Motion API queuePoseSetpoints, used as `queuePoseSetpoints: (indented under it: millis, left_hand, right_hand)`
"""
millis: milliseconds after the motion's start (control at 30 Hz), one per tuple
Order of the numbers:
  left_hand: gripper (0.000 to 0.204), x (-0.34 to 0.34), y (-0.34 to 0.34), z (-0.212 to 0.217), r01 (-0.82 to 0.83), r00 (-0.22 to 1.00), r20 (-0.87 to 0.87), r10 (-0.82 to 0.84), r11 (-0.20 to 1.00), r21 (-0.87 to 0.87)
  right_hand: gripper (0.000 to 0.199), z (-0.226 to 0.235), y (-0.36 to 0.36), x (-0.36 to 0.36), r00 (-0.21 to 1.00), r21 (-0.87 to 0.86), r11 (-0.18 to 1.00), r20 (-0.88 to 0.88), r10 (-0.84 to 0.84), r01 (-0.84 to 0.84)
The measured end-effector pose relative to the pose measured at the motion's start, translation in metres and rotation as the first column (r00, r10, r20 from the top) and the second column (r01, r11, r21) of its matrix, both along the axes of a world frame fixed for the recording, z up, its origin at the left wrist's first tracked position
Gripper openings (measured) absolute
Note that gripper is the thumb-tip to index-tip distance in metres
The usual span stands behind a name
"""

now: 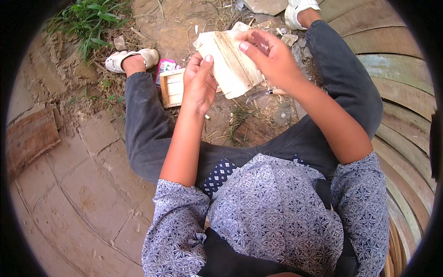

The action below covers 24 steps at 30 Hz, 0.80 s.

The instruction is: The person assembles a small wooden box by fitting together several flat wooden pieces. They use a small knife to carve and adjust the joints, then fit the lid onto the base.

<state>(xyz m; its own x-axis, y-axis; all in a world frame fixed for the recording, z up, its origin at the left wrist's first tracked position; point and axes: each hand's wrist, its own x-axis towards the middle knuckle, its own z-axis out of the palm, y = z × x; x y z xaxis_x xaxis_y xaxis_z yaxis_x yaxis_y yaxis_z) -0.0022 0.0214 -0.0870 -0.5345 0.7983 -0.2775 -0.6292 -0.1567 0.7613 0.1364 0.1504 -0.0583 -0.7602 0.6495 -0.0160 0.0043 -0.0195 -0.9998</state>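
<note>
While both hands grip pale bark sheet (233, 62) | left hand (198, 85), right hand (270, 57) | pink packet (165, 67) near left foot

Flat sheet (233, 62) between fingers of left hand (198, 85) and right hand (272, 57), wooden crate (171, 87) just left of left fingers, knife (260, 94) on ground below right fingers.
</note>
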Motion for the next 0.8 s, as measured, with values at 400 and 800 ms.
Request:
queuePoseSetpoints:
  millis: [400,800]
  left_hand:
    - [0.03,-0.032,-0.012,-0.052,0.142,0.99,0.038,-0.137,0.954,-0.264]
    - [0.033,-0.031,-0.012,-0.057,0.204,0.979,0.069,-0.192,0.923,-0.325]
  right_hand:
    - [0.05,-0.049,0.039,0.009,0.941,-0.063,0.992,0.317,0.121,-0.106]
    - [0.043,-0.055,0.016,0.005,0.956,0.381,0.897,0.265,0.126,-0.224]
